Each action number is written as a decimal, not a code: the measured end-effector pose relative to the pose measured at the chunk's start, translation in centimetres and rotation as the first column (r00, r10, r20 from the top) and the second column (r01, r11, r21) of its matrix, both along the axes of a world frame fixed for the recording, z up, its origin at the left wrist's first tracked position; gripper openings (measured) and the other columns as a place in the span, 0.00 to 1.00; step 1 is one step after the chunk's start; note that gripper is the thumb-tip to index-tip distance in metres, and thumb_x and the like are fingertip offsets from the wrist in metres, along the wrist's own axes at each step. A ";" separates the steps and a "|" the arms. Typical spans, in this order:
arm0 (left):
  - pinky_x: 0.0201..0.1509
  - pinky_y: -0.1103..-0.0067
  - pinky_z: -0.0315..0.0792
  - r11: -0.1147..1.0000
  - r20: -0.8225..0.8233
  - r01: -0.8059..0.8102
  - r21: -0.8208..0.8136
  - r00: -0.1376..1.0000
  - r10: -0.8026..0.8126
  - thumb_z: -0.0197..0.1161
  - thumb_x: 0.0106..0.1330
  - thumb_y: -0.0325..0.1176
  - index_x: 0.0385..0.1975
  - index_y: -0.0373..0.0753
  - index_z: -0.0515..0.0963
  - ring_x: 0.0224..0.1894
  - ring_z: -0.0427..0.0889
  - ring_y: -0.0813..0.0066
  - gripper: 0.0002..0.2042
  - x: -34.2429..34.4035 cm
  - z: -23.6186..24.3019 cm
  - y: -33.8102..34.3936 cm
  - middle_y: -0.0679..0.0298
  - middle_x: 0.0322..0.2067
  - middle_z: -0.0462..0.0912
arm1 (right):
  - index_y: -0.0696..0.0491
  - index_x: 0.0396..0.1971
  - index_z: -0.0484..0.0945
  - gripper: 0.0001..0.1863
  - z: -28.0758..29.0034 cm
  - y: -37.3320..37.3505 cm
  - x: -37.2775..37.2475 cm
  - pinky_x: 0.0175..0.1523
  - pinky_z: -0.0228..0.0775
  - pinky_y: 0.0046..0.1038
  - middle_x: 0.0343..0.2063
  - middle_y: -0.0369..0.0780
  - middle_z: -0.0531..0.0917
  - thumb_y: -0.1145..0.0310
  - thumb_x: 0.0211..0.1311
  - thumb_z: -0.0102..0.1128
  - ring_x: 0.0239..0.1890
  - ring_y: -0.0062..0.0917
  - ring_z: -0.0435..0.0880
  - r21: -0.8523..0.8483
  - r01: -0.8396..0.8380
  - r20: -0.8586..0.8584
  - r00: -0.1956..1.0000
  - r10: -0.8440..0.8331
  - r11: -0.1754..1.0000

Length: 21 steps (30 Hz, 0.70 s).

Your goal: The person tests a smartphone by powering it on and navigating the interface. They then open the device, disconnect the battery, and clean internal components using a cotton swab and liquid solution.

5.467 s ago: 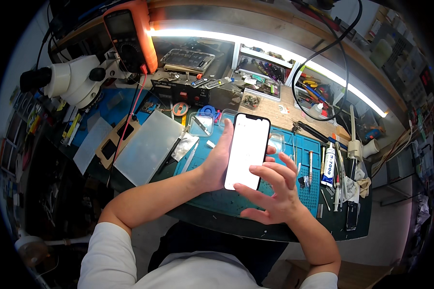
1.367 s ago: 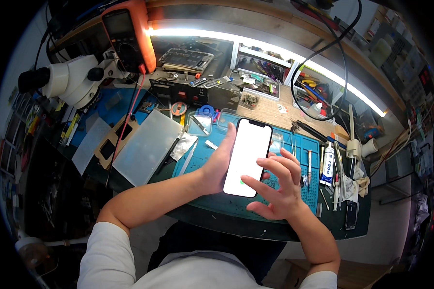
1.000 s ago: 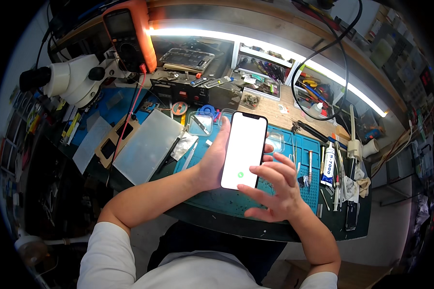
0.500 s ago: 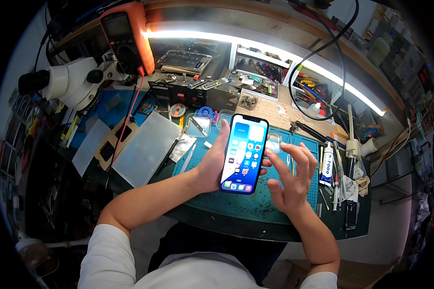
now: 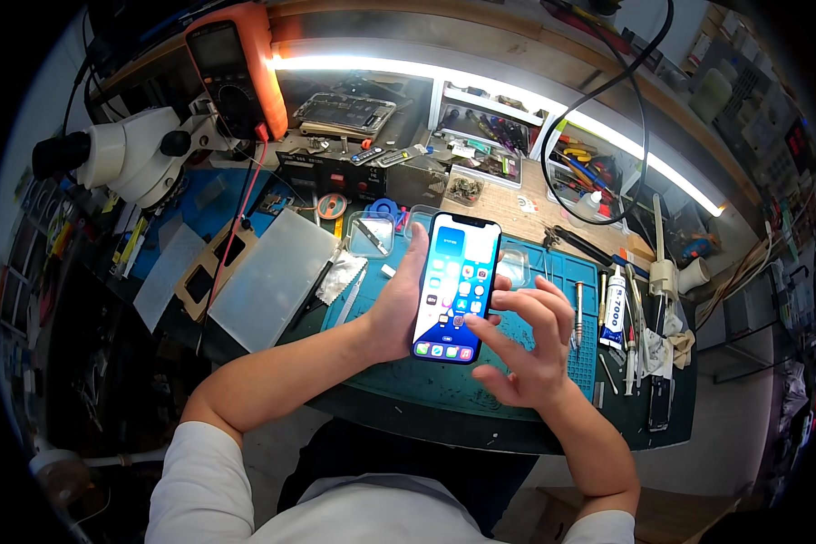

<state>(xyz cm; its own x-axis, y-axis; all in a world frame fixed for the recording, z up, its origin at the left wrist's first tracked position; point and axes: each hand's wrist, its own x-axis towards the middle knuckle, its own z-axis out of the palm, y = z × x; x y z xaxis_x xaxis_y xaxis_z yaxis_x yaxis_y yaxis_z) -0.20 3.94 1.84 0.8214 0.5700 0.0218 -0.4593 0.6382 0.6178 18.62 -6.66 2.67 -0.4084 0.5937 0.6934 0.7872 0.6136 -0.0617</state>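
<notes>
A black smartphone (image 5: 455, 286) is upright in my left hand (image 5: 399, 313), whose thumb runs along its left edge while fingertips show past the right edge. The screen is lit, with a blue home screen of app icons. My right hand (image 5: 530, 349) has its fingers apart and bent, and one fingertip is over the lower right of the screen; whether it touches the glass I cannot tell. Both hands are above a teal repair mat (image 5: 453, 399). Just left of the phone are a white crumpled cloth (image 5: 340, 276) and a clear lidded case (image 5: 370, 234).
A microscope (image 5: 127, 154), an orange multimeter (image 5: 228, 72) and a translucent sheet (image 5: 272, 281) are at the left. On the right lie a glue tube (image 5: 613, 308), syringes, tweezers and several tools. Parts trays (image 5: 467, 186), a looped black cable and a strip light are behind.
The screen has turned from white with a green button to the icon-filled home screen. My right hand has drawn back and then come in again over the screen. My left hand keeps holding the phone.
</notes>
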 end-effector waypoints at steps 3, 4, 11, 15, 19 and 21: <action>0.64 0.64 0.78 0.999 -0.050 -0.014 0.030 0.999 0.016 0.24 0.72 0.73 0.72 0.37 0.61 0.60 0.80 0.60 0.46 0.0 0.2 -0.1 0.52 0.60 0.76 | 0.41 0.53 0.86 0.23 0.4 -0.1 0.0 0.69 0.59 0.47 0.56 0.39 0.77 0.43 0.68 0.60 0.59 0.32 0.72 0.016 0.068 -0.018 0.998 -0.068 0.998; 0.64 0.64 0.78 0.999 -0.060 -0.011 0.035 0.998 0.013 0.23 0.72 0.73 0.72 0.37 0.61 0.60 0.80 0.60 0.46 0.0 0.2 -0.1 0.52 0.61 0.75 | 0.43 0.51 0.86 0.23 0.5 0.1 -0.1 0.68 0.61 0.47 0.55 0.40 0.77 0.43 0.69 0.59 0.58 0.33 0.72 0.038 0.076 -0.014 0.997 -0.075 0.996; 0.65 0.62 0.78 0.996 -0.126 -0.046 0.075 0.990 0.055 0.22 0.72 0.73 0.74 0.41 0.58 0.60 0.81 0.54 0.46 0.0 0.7 -0.4 0.55 0.66 0.71 | 0.45 0.50 0.86 0.23 0.1 0.5 0.1 0.67 0.62 0.48 0.55 0.41 0.77 0.44 0.68 0.61 0.58 0.36 0.72 0.004 0.121 -0.056 0.991 -0.120 0.993; 0.63 0.65 0.79 0.996 -0.066 0.009 0.084 0.998 -0.004 0.23 0.73 0.72 0.74 0.41 0.58 0.61 0.79 0.61 0.44 -0.3 0.4 -0.3 0.53 0.62 0.74 | 0.41 0.51 0.86 0.23 0.0 0.6 0.3 0.68 0.61 0.48 0.56 0.40 0.77 0.42 0.65 0.63 0.60 0.35 0.71 -0.022 0.034 -0.067 0.997 -0.035 0.999; 0.63 0.63 0.78 0.996 -0.077 0.006 0.086 0.997 0.000 0.22 0.72 0.73 0.75 0.42 0.57 0.63 0.78 0.60 0.45 0.0 0.3 -0.2 0.54 0.64 0.73 | 0.36 0.52 0.86 0.23 -0.1 0.2 0.3 0.70 0.60 0.47 0.59 0.39 0.75 0.39 0.64 0.64 0.62 0.34 0.70 -0.067 -0.076 -0.028 0.997 0.075 0.995; 0.63 0.63 0.79 0.996 -0.096 -0.013 0.084 0.995 0.021 0.22 0.72 0.73 0.75 0.42 0.57 0.63 0.78 0.60 0.45 0.0 0.4 -0.3 0.53 0.63 0.73 | 0.35 0.53 0.86 0.24 0.0 0.3 0.3 0.71 0.60 0.47 0.60 0.39 0.74 0.39 0.64 0.64 0.64 0.34 0.69 -0.073 -0.094 -0.011 0.996 0.094 0.993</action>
<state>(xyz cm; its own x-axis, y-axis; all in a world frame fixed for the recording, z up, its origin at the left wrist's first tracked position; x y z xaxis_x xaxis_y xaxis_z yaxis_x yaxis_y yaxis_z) -0.16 3.64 2.22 0.8121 0.5834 -0.0093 -0.4052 0.5754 0.7104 18.95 -6.38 2.62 -0.4594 0.6024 0.6527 0.7256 0.6784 -0.1155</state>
